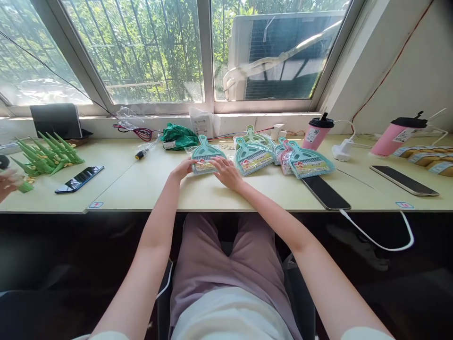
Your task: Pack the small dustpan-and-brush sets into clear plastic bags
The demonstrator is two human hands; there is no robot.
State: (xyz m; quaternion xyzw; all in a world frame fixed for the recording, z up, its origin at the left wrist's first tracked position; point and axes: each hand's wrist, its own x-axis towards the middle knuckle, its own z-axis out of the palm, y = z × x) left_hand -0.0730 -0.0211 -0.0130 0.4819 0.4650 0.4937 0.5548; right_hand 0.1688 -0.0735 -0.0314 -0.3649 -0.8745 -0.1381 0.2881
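Note:
A teal dustpan-and-brush set (205, 150) in clear plastic lies on the pale yellow table, handle toward the window. My left hand (183, 169) grips its left edge, the fingertips pressed against the wrapping. My right hand (227, 173) rests over its right side, fingers spread on the plastic and label. Just right of it lies another wrapped teal set (252, 158), with a greenish one (255, 136) behind. Farther right, a third teal set (309, 162) overlaps a pink one (284, 158).
Phones (327, 192) lie on the table (141, 196), one under the right teal set. Pink cups (313, 136), a white charger (342, 150) and a green bag (179, 137) stand farther back. At left are green spiky items (49, 155) and another person's hand (7, 183).

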